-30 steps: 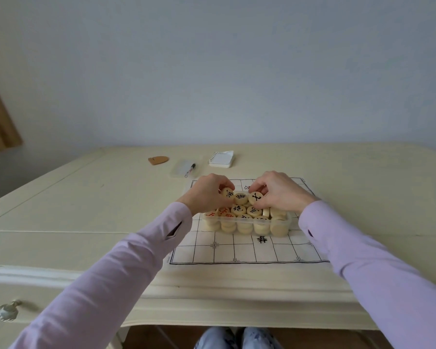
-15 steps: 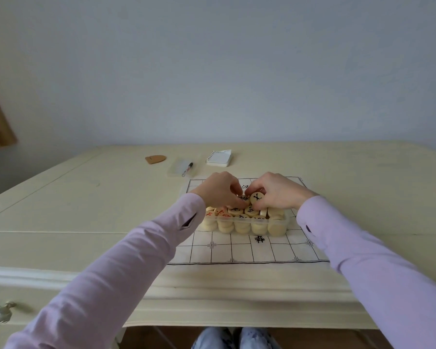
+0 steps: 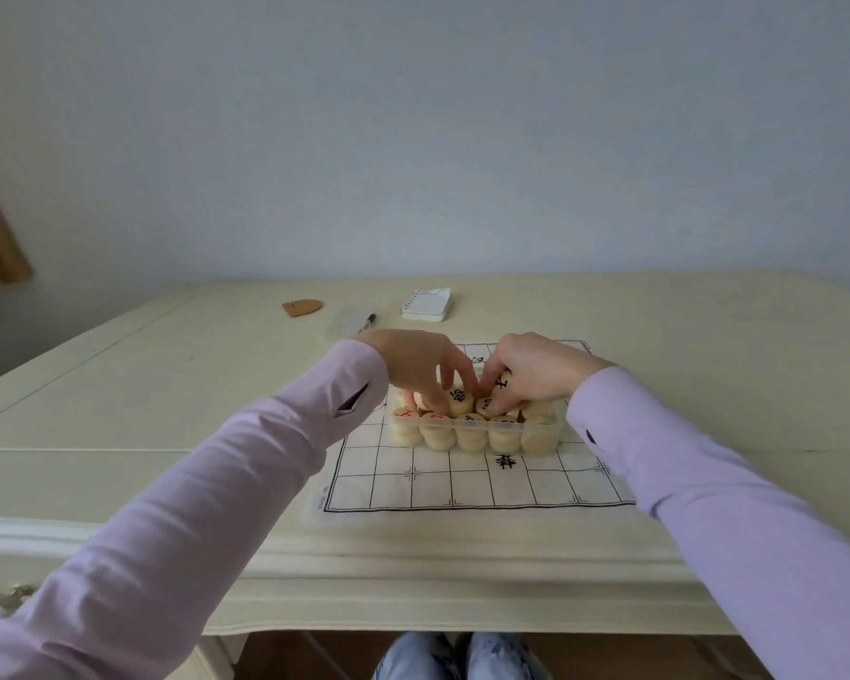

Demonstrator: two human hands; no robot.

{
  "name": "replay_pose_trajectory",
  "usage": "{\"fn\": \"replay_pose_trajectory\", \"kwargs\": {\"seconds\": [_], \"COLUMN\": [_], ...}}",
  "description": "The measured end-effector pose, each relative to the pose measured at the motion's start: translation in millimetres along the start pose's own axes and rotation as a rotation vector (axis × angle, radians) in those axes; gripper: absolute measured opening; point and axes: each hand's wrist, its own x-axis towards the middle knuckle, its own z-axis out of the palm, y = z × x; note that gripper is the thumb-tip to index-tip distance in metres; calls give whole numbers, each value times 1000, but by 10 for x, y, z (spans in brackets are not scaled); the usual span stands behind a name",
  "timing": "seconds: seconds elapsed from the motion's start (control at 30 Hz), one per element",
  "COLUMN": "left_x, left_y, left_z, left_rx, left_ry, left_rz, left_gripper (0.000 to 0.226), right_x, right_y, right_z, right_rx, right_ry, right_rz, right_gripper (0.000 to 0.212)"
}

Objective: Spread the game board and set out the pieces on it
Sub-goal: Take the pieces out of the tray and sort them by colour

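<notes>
Game board [image 3: 462, 478] already spread flat on surface [image 3: 168, 409], front-centre. No pieces [image 3: 469, 436] set out yet: all stacked in clear box [image 3: 545, 436] sitting mid-board. Both hands in box: left hand [image 3: 413, 365] pinches black-marked piece [image 3: 460, 401]; right hand [image 3: 536, 370], fingers curled, grips tilted piece [image 3: 503, 383]. Whole layout left, by the look of it.

The white game board [image 3: 433, 488], printed with a black grid, lies spread flat. At its middle stands a clear tray [image 3: 556, 425] packed with stacked round cream pieces [image 3: 469, 436] marked red or black.
</notes>
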Motion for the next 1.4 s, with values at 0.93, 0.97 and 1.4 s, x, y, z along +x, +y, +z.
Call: {"fn": "replay_pose_trajectory", "kwargs": {"seconds": [0.93, 0.97, 1.4], "left_x": [-121, -147, -568], "left_y": [-161, -224, -1212], "left_z": [-48, -58, 113], "left_rx": [-128, -160, -505], "left_ry": [250, 281, 454], "left_rz": [-73, -86, -442], "left_gripper": [27, 26, 20], "right_x": [28, 24, 687], "right_y": [-40, -41, -1190], "right_z": [9, -5, 277], "right_rx": [47, 73, 459], "right_ry": [55, 65, 47], "right_rz": [14, 10, -18], "right_gripper": [24, 21, 16]}}
